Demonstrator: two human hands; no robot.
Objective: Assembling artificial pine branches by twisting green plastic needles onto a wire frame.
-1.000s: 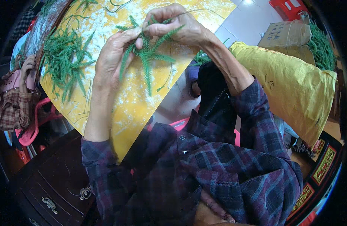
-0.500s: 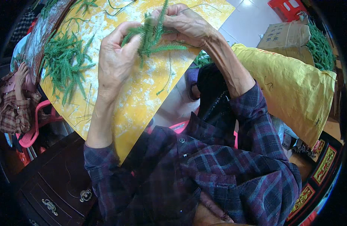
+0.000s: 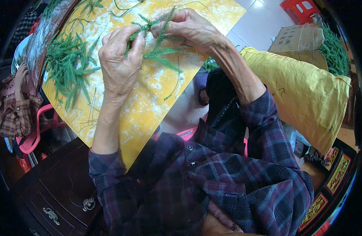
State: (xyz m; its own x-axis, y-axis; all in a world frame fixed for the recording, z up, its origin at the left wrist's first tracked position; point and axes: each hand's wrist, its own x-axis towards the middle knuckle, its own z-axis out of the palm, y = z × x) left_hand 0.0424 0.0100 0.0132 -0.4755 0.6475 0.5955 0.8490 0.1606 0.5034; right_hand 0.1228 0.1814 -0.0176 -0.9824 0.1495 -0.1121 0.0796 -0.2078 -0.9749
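Over the yellow tabletop (image 3: 139,120), dusted with white flecks, I hold a green artificial pine sprig (image 3: 160,55) between both hands. My left hand (image 3: 120,59) pinches it between thumb and curled fingers. From the other side, my right hand (image 3: 192,29) grips it near the top, fingers closed; a thin dark wire (image 3: 192,3) sticks out above that hand. Several sprig tips fan out below and between the hands. A pile of similar green sprigs (image 3: 69,65) lies on the table to the left of my left hand.
Thin wires (image 3: 88,112) and a loose stem (image 3: 175,84) lie on the table. At right stand a large yellow sack (image 3: 298,90), a cardboard box (image 3: 296,41) with greenery and a red crate (image 3: 300,10). Another person's hand (image 3: 21,76) shows at far left, near a pink chair (image 3: 33,135).
The sprig has turned and its tips now spread lower and to the right. My left hand has shifted slightly left, and its fingers have curled more tightly. My right hand stays close by.
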